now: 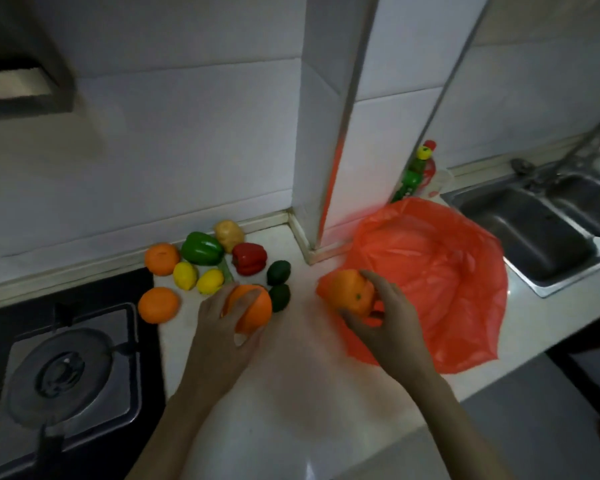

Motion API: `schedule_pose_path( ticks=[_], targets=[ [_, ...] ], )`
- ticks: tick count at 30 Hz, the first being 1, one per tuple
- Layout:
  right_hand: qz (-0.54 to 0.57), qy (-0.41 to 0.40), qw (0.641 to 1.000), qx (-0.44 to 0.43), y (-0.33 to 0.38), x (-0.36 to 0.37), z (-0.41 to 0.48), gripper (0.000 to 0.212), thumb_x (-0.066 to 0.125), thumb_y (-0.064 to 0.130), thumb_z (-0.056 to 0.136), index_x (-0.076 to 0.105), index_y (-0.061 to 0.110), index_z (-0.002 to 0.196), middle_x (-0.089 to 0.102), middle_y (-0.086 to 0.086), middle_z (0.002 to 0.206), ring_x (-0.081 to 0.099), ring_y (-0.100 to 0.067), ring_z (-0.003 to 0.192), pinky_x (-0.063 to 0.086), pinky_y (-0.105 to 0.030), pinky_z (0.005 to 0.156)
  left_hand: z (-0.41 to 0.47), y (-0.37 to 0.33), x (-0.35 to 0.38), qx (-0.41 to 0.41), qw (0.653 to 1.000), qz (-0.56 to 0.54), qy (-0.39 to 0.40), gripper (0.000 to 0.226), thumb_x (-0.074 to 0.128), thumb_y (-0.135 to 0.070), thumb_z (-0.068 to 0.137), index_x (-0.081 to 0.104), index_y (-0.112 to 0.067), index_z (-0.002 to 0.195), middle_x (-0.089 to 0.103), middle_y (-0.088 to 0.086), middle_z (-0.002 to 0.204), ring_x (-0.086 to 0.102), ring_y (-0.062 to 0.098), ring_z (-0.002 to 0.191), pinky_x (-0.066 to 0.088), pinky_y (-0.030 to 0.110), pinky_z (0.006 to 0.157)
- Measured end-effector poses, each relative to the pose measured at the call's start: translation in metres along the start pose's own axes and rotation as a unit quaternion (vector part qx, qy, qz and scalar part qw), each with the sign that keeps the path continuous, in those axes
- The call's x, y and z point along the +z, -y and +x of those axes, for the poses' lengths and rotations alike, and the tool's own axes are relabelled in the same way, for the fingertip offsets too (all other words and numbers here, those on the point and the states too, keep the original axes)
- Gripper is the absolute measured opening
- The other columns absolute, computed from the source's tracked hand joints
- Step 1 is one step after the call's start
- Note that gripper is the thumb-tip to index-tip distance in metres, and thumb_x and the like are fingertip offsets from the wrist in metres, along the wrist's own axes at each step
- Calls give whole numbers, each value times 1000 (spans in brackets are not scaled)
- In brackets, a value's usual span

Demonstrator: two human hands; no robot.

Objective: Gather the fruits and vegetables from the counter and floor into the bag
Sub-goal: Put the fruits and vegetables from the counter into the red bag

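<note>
1. Nearby, L hand (222,323) curls round an orange (253,306), just beside 2 avocados (279,297)
2. R hand (385,317) grips an orange pepper (347,289) at the left edge of the red bag (447,271), which lies open on the counter (291,375)
3. Farther back: 2 more oranges (158,305), 2 lemons (185,276), green pepper (201,248), red pepper (249,258), potato (228,235) by the wall (153,150)

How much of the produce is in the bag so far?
Nothing shows inside the red plastic bag yet. In hand: the left grip holds an orange, the right grip an orange bell pepper beside the bag. Left on the counter: two oranges, two lemons, two avocados, a green bell pepper, a red bell pepper and a potato. The floor is out of view.
</note>
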State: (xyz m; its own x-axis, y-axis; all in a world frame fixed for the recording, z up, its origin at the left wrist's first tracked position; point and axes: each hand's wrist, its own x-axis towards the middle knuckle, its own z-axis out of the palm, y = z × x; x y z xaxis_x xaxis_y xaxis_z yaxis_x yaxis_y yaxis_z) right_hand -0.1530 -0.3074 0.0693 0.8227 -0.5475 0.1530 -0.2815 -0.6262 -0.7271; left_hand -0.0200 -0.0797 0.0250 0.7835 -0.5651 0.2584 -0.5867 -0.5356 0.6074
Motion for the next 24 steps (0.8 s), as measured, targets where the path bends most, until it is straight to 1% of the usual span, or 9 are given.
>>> schedule_pose_path(
  ticks=[2,5,7,9,11,14,18,22,24],
  targets=[
    [2,-33,999,4,-10,-27,2,66,78,36,74,50,27,133,55,4,115,57,-12,95,54,-29,79,12,-24,6,22,1000,-8,6,54,54,-46,80,51,-30,131,40,4,142,39,25,122,34,36,98],
    [-10,-70,997,10,-33,-63,11,64,79,35,74,51,26,131,55,5,114,56,-8,93,53,-23,76,34,-59,21,57,998,-13,1,53,57,-47,80,51,-31,131,42,5,142,39,22,125,34,35,102],
    [-15,-82,996,26,-53,-84,21,63,78,36,74,49,28,130,52,7,114,54,-9,95,50,-21,77,49,-82,34,66,998,-23,7,53,60,-44,80,49,-33,131,43,6,141,40,23,124,35,36,101],
    [-25,-79,996,40,-76,-100,36,64,76,41,76,47,30,131,51,7,116,53,-10,98,46,-20,77,63,-106,51,79,997,-20,12,54,59,-44,81,45,-34,132,42,6,141,40,23,124,35,36,101],
    [-31,-64,996,50,-100,-113,53,64,74,42,77,44,32,133,52,4,121,52,-13,101,44,-23,78,76,-129,71,82,996,-17,20,56,61,-45,82,43,-35,134,39,4,143,38,23,126,32,34,101],
    [-23,-37,997,62,-133,-127,81,64,73,41,79,42,32,134,52,0,122,52,-14,99,46,-26,79,97,-163,108,74,996,-30,31,60,66,-42,84,39,-37,137,32,-1,147,32,20,132,28,30,102],
    [-37,12,997,68,-177,-133,110,66,73,38,80,40,28,136,52,-5,125,53,-17,99,48,-29,77,125,-197,164,81,995,-31,49,59,65,-41,84,40,-34,137,30,-1,147,30,19,132,32,29,102],
    [-43,68,993,83,-211,-127,127,68,74,37,79,40,25,137,51,-8,124,55,-24,103,51,-36,80,143,-205,211,53,994,-42,90,58,66,-34,83,42,-32,136,33,4,146,33,24,131,34,35,108],
    [-44,91,991,86,-221,-122,136,67,74,35,79,41,22,136,50,-10,124,53,-27,107,49,-38,85,149,-202,227,34,992,-43,116,57,65,-32,82,42,-32,135,34,3,143,36,25,128,36,39,107]
  ],
)
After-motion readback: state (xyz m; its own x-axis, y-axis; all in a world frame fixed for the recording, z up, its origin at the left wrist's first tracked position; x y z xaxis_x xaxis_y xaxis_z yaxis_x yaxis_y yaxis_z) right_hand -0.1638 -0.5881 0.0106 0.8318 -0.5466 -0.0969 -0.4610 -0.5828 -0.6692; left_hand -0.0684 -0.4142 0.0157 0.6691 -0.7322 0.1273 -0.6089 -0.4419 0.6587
